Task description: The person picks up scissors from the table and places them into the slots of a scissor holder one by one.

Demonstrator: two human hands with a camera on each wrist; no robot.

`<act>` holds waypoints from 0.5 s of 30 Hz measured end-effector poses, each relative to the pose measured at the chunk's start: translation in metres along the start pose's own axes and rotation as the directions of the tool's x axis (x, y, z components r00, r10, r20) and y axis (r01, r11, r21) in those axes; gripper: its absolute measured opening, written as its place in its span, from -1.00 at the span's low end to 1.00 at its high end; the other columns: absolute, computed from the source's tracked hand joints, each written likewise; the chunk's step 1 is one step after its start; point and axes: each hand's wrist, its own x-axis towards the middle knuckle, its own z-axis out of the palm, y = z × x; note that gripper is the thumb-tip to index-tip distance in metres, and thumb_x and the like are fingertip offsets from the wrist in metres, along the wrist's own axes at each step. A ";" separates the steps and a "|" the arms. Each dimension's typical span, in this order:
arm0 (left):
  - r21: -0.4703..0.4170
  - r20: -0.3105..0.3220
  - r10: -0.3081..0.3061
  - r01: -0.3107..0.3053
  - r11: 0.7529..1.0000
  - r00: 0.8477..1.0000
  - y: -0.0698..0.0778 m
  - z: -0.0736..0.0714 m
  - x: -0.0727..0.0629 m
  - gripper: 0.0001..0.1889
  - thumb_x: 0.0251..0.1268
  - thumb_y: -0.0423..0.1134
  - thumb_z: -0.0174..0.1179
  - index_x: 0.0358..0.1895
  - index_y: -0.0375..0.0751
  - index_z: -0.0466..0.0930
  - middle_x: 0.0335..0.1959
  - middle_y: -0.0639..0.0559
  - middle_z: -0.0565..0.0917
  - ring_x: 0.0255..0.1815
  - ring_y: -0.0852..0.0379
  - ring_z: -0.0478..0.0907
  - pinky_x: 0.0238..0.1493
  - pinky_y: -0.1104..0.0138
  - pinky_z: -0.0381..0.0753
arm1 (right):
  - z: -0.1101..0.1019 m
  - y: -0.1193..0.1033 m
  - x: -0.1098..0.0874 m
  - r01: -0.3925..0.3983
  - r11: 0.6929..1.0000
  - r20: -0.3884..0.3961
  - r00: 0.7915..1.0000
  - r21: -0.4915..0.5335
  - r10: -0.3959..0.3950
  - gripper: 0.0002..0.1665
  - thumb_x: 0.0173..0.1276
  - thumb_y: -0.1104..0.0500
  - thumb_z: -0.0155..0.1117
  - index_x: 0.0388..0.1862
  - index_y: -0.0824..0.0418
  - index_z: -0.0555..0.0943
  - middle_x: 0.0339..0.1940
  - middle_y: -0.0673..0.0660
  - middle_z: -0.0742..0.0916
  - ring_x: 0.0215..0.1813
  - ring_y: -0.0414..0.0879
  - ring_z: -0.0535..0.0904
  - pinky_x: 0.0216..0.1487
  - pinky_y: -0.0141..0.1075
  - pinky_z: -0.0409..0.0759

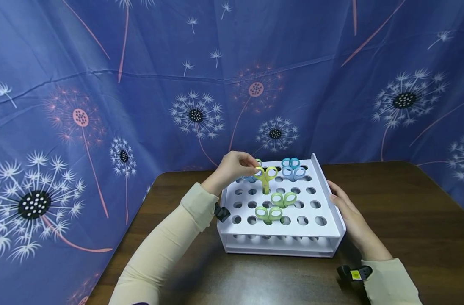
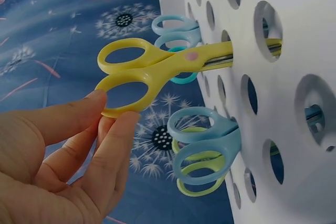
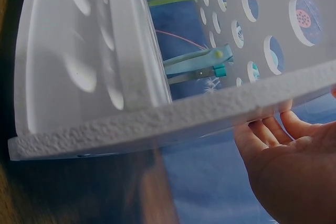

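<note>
My left hand [image 1: 235,166] pinches one handle loop of a yellow scissors [image 2: 163,65] between thumb and fingertips. The scissors stand upright, blades down through a hole of a white two-tier rack [image 1: 232,228], handles above the top board. My right hand [image 1: 351,218] rests against the outer face of the rack's right side wall, fingertips touching it in the right wrist view. Nearer the front, two green scissors [image 1: 269,217] stand in holes. Blue scissors [image 1: 293,176] and teal scissors are at the back right. Beside my left hand, other blue scissors [image 2: 231,137] and green scissors are partly hidden.
The rack stands on a dark brown wooden table [image 1: 251,279]. Its top board has rows of round holes, and its right side wall [image 1: 325,190] rises above the board. Behind the table hangs a blue cloth [image 1: 224,42] with a dandelion print.
</note>
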 end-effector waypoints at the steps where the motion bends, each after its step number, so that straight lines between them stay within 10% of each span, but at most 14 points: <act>1: 0.010 0.009 -0.006 0.006 1.000 1.000 0.000 0.001 0.001 -0.93 0.19 -0.34 0.34 -0.26 -0.20 0.71 -0.40 -0.02 0.65 -0.11 -0.29 0.60 -0.04 0.00 0.62 | 0.000 0.000 0.000 0.001 1.000 0.001 1.000 0.003 -0.001 -0.29 0.60 -0.09 -0.28 0.59 0.13 -0.09 0.15 -0.24 0.41 0.04 -0.45 0.48 -0.07 -0.55 0.50; 10: 0.033 0.085 -0.068 0.066 0.997 0.994 -0.002 0.006 0.008 -0.93 0.18 -0.38 0.33 -0.27 -0.19 0.71 -0.44 0.01 0.64 -0.32 0.03 0.56 -0.07 -0.03 0.56 | -0.002 0.000 0.000 -0.004 1.000 -0.001 1.000 -0.009 0.004 -0.29 0.60 -0.09 -0.29 0.59 0.13 -0.09 0.17 -0.23 0.40 0.03 -0.46 0.47 -0.07 -0.56 0.49; 15: 0.087 0.096 -0.072 0.063 0.994 0.993 0.000 0.009 0.008 -0.92 0.14 -0.42 0.33 -0.30 -0.22 0.71 -0.47 0.02 0.64 -0.38 0.14 0.56 -0.06 0.05 0.62 | 0.000 -0.001 0.000 -0.034 0.999 -0.007 0.999 -0.030 0.034 -0.28 0.60 -0.12 -0.31 0.59 0.12 -0.12 0.34 0.10 0.32 0.04 -0.49 0.44 -0.07 -0.57 0.47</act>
